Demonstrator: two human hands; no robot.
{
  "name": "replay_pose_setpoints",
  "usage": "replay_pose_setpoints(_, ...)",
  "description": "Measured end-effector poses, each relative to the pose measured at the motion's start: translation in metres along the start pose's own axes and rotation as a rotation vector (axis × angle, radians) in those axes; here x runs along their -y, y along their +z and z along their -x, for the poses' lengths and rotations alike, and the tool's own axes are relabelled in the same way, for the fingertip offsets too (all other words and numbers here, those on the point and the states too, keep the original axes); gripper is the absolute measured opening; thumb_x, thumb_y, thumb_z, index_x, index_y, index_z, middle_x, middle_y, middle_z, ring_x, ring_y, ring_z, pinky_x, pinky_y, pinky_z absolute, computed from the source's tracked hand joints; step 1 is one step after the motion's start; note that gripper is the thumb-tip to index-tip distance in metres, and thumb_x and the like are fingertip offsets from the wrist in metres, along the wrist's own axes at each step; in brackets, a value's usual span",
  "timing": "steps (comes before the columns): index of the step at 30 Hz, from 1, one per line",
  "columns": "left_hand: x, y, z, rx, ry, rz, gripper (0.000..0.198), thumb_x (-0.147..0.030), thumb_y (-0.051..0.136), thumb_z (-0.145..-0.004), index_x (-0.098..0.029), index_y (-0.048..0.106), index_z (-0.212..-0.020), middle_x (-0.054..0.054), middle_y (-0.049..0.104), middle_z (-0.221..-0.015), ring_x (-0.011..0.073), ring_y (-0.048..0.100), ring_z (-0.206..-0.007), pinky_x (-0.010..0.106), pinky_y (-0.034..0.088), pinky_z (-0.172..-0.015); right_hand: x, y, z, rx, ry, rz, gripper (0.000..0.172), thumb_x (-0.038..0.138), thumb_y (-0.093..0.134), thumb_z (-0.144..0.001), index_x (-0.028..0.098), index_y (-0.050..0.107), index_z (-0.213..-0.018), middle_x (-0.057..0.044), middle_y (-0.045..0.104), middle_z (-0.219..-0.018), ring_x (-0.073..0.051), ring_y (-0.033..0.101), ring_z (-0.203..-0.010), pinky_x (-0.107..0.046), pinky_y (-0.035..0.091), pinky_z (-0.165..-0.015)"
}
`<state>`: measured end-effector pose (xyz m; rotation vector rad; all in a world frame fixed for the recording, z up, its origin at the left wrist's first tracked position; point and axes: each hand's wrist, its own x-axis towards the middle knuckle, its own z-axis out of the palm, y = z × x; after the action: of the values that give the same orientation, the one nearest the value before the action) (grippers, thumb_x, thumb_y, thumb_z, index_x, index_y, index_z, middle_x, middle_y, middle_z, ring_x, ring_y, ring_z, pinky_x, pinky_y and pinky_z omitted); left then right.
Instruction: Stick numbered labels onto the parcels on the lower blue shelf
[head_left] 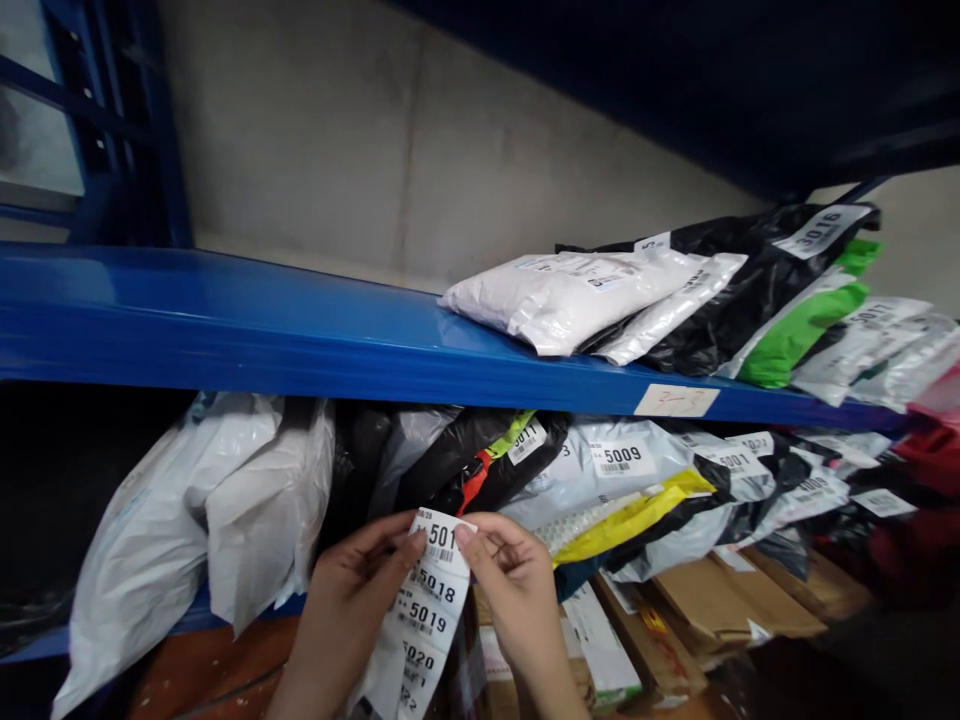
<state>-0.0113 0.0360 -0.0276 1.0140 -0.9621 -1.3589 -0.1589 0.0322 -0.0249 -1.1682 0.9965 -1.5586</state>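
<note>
A strip of white number labels [429,625] hangs between my two hands, printed with barcodes and numbers such as 5018 and 5019. My left hand [352,590] pinches its upper left edge between thumb and fingers. At the upper right corner, my right hand [517,575] pinches the same strip, its thumb beside the top label. Just behind the strip's top lies a black parcel bag [480,465] with a red and lime edge and a label ending in 011. Right of it sits a pale parcel bag [577,470] labelled 5009.
A blue metal shelf [225,320] crosses the view, with a white parcel [562,295] and several bagged parcels at its right. Below, white plastic bags [172,530] bulge out at left. Cardboard boxes [720,600] lie low at right. A concrete wall [337,140] stands behind.
</note>
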Motion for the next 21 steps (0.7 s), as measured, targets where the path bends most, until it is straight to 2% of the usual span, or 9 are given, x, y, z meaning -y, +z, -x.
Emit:
replay_pose_setpoints(2, 0.002, 0.004, 0.001, 0.022, 0.015, 0.028, 0.047, -0.053, 0.08, -0.059, -0.019, 0.073, -0.091, 0.004, 0.07, -0.075, 0.0173, 0.062, -0.069, 0.023, 0.048, -0.057, -0.003, 0.0, -0.001, 0.008, -0.005, -0.006, 0.033, 0.048, 0.078, -0.065, 0.016, 0.071, -0.071, -0.002, 0.061, -0.054, -0.009, 0.048, -0.049, -0.02, 0.04, -0.048)
replay_pose_setpoints(5, 0.01, 0.009, 0.002, 0.028, 0.037, 0.014, 0.044, -0.058, 0.076, -0.062, -0.018, 0.069, -0.079, 0.0, 0.064, -0.064, 0.011, 0.054, -0.058, 0.018, 0.044, -0.052, -0.004, 0.0, -0.001, 0.028, -0.106, 0.073, 0.029, 0.045, 0.074, -0.072, 0.017, 0.07, -0.074, -0.002, 0.061, -0.058, -0.01, 0.05, -0.051, -0.02, 0.04, -0.047)
replay_pose_setpoints(8, 0.023, 0.014, 0.001, -0.113, 0.08, 0.03, 0.053, -0.067, 0.071, -0.062, -0.017, 0.054, -0.058, -0.004, 0.052, -0.05, 0.0086, 0.044, -0.049, 0.017, 0.036, -0.045, 0.004, 0.002, 0.0, 0.028, -0.359, 0.279, 0.017, 0.034, 0.065, -0.083, 0.018, 0.069, -0.078, -0.004, 0.064, -0.075, -0.013, 0.059, -0.065, -0.021, 0.046, -0.053)
replay_pose_setpoints(10, 0.028, 0.019, -0.001, -0.185, 0.096, 0.085, 0.055, -0.071, 0.068, -0.062, -0.018, 0.055, -0.062, -0.004, 0.051, -0.051, 0.0095, 0.043, -0.05, 0.018, 0.036, -0.045, 0.014, 0.004, -0.002, 0.037, -0.553, 0.442, 0.011, 0.024, 0.059, -0.087, 0.02, 0.068, -0.083, -0.004, 0.064, -0.083, -0.014, 0.062, -0.075, -0.022, 0.05, -0.063)
replay_pose_setpoints(13, 0.026, 0.03, -0.006, -0.105, 0.106, 0.085, 0.053, -0.067, 0.071, -0.062, -0.018, 0.062, -0.078, -0.005, 0.05, -0.054, 0.0083, 0.038, -0.048, 0.018, 0.033, -0.045, 0.034, 0.007, -0.013, 0.016, -0.796, 0.641, 0.015, 0.014, 0.054, -0.089, 0.022, 0.066, -0.092, -0.003, 0.065, -0.086, -0.013, 0.063, -0.081, -0.024, 0.051, -0.072)
replay_pose_setpoints(15, 0.022, 0.037, -0.011, -0.049, 0.134, 0.064, 0.052, -0.066, 0.072, -0.062, -0.017, 0.056, -0.066, -0.006, 0.043, -0.051, 0.0073, 0.032, -0.048, 0.018, 0.028, -0.044, 0.044, 0.01, -0.025, -0.007, -0.898, 0.719, 0.016, 0.011, 0.053, -0.089, 0.02, 0.066, -0.094, -0.003, 0.065, -0.086, -0.014, 0.063, -0.081, -0.025, 0.052, -0.072)
replay_pose_setpoints(17, 0.02, 0.042, -0.019, -0.05, 0.183, 0.037, 0.056, -0.068, 0.066, -0.065, -0.018, 0.042, -0.054, -0.007, 0.035, -0.049, 0.0076, 0.029, -0.049, 0.019, 0.026, -0.045, 0.049, 0.012, -0.04, 0.003, -0.962, 0.781, 0.016, 0.01, 0.052, -0.089, 0.019, 0.065, -0.095, -0.004, 0.064, -0.086, -0.014, 0.062, -0.08, -0.026, 0.053, -0.071)
replay_pose_setpoints(19, 0.021, 0.047, -0.025, -0.052, 0.242, -0.052, 0.054, -0.065, 0.061, -0.072, -0.02, 0.037, -0.053, -0.007, 0.03, -0.05, 0.0083, 0.028, -0.05, 0.02, 0.024, -0.046, 0.05, 0.014, -0.054, -0.02, -1.029, 0.846, 0.018, 0.009, 0.05, -0.09, 0.017, 0.065, -0.096, -0.005, 0.063, -0.085, -0.015, 0.061, -0.079, -0.027, 0.052, -0.07)
replay_pose_setpoints(21, 0.025, 0.05, -0.029, -0.018, 0.284, -0.188, 0.047, -0.057, 0.056, -0.078, -0.02, 0.038, -0.054, -0.007, 0.03, -0.05, 0.0092, 0.03, -0.05, 0.021, 0.025, -0.048, 0.048, 0.016, -0.065, -0.094, -1.104, 0.914, 0.019, 0.008, 0.049, -0.09, 0.016, 0.066, -0.093, -0.006, 0.061, -0.081, -0.016, 0.06, -0.076, -0.028, 0.051, -0.069)
